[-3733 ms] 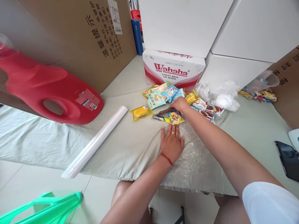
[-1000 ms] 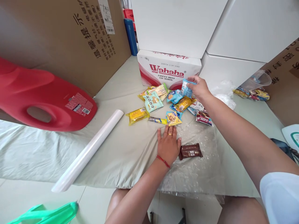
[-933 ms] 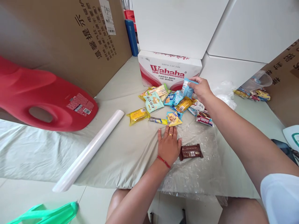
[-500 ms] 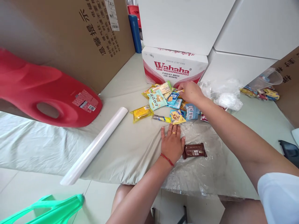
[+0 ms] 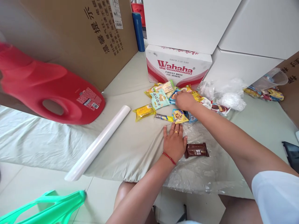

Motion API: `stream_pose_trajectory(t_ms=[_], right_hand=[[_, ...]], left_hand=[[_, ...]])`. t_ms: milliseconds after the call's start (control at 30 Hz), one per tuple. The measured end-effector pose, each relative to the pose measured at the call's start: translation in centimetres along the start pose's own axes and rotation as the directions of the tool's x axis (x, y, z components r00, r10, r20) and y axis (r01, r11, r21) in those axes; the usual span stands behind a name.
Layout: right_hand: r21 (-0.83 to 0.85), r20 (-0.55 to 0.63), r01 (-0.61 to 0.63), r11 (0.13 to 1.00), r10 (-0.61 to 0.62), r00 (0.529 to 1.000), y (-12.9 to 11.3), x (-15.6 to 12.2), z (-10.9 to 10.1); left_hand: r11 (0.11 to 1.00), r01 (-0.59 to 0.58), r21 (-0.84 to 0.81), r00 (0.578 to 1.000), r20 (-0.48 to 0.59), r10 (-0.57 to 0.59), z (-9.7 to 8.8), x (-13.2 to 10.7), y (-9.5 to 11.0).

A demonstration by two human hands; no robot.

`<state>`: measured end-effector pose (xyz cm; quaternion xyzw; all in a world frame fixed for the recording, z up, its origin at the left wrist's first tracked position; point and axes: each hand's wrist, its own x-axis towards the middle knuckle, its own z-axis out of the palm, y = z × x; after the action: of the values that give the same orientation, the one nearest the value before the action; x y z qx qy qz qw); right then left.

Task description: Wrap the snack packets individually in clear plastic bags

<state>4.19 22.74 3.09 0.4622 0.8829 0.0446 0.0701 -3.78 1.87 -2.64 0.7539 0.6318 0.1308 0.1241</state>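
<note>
My left hand [image 5: 175,143] lies flat with its fingers stretched out, pressing on clear plastic film [image 5: 207,174] over the cloth. Beside its thumb is a brown wrapped snack bar [image 5: 197,150]. Just beyond the fingertips sits a yellow cookie packet [image 5: 180,116]. My right hand [image 5: 187,101] reaches into a pile of small snack packets, fingers curled down at a blue packet [image 5: 173,96]; the fingertips are partly hidden. Left of it lie a mint-green packet [image 5: 160,99], a yellow packet [image 5: 144,112] and a thin stick packet [image 5: 163,117].
A white cardboard tube or film roll [image 5: 98,143] lies on the left. Further left rests a red jug [image 5: 56,90] before a big carton [image 5: 70,37]. Behind the snacks stands a Wahaha water box [image 5: 178,67]. Crumpled clear plastic [image 5: 230,95] and a tipped tub [image 5: 272,77] are right.
My right hand has come back toward me, from the pile's far side onto its middle. Yellow and red packets behind it now show. My left hand stays flat; the view has shifted slightly.
</note>
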Motion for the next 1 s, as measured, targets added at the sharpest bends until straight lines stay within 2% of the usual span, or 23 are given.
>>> stream_pose_trajectory(t_ms=[67,133,167,233,267,300,367,433,500,567,600,633,667,767,833,867,933,1000], right_hand=[[0.011,-0.038,-0.017,1.0,0.018,0.999,0.1,-0.2,-0.7],[0.071,-0.153,-0.067,0.995,0.077,0.985,0.5,-1.2,-1.8],[0.14,-0.238,-0.102,0.985,0.133,0.962,0.8,-2.1,-2.4],[0.382,-0.382,-0.144,0.913,0.298,0.875,1.5,-4.8,-3.5],[0.546,-0.407,-0.137,0.827,0.404,0.819,1.8,-6.6,-3.9],[0.714,-0.373,-0.104,0.692,0.502,0.78,2.2,-8.6,-4.0],[0.942,-0.175,-0.061,0.33,0.638,0.75,2.8,-13.0,-3.6],[0.998,0.009,-0.05,0.039,0.7,0.714,3.5,-17.3,-2.4],[0.989,0.144,-0.06,-0.137,0.748,0.648,4.5,-21.3,-0.7],[0.968,0.243,-0.098,-0.23,0.78,0.576,5.6,-24.6,0.7],[0.958,0.284,-0.135,-0.252,0.781,0.556,6.1,-25.9,1.2],[0.948,0.319,-0.185,-0.261,0.768,0.556,6.5,-26.8,1.5],[0.935,0.352,-0.244,-0.256,0.736,0.578,6.8,-27.4,1.6],[0.904,0.423,-0.382,-0.193,0.543,0.726,5.9,-26.9,0.9],[0.92,0.391,-0.33,-0.211,0.442,0.807,4.4,-24.8,0.0],[0.934,0.344,-0.256,-0.251,0.434,0.832,3.6,-23.6,-0.4],[0.947,0.232,-0.093,-0.307,0.456,0.859,2.4,-21.0,-0.7],[0.967,0.151,-0.031,-0.251,0.474,0.868,2.3,-19.0,-0.4]], left_hand=[[1.0,-0.007,-0.004,1.0,-0.003,0.007,-0.1,0.0,0.0],[1.0,-0.012,-0.005,1.0,-0.011,0.012,-0.1,0.0,-0.1],[1.0,-0.014,-0.006,1.0,-0.016,0.014,-0.2,0.0,-0.1],[1.0,-0.017,-0.009,1.0,-0.026,0.016,-0.2,0.0,-0.1],[1.0,-0.018,-0.011,0.999,-0.03,0.018,-0.2,-0.1,-0.1],[1.0,-0.019,-0.012,0.999,-0.032,0.018,-0.2,-0.1,-0.1],[1.0,-0.017,-0.01,0.999,-0.036,0.016,-0.1,-0.1,0.0],[1.0,-0.013,-0.006,0.999,-0.044,0.013,-0.1,-0.1,0.0],[1.0,-0.014,0.0,0.999,-0.051,0.014,-0.1,0.0,0.0],[1.0,-0.017,0.006,0.998,-0.054,0.018,0.0,0.0,0.0],[1.0,-0.019,0.01,0.998,-0.053,0.02,0.0,0.0,0.0],[1.0,-0.02,0.013,0.998,-0.052,0.021,0.0,0.0,0.0],[1.0,-0.019,0.017,0.999,-0.05,0.02,0.0,0.1,0.0],[0.999,-0.014,0.029,0.999,-0.045,0.015,0.0,0.1,0.0],[0.999,-0.016,0.035,0.999,-0.039,0.017,0.0,0.2,0.1],[0.999,-0.019,0.038,0.999,-0.036,0.02,-0.1,0.2,0.1],[0.999,-0.019,0.042,0.999,-0.031,0.02,-0.1,0.2,0.2],[0.999,-0.015,0.045,0.999,-0.033,0.017,-0.1,0.2,0.2]])
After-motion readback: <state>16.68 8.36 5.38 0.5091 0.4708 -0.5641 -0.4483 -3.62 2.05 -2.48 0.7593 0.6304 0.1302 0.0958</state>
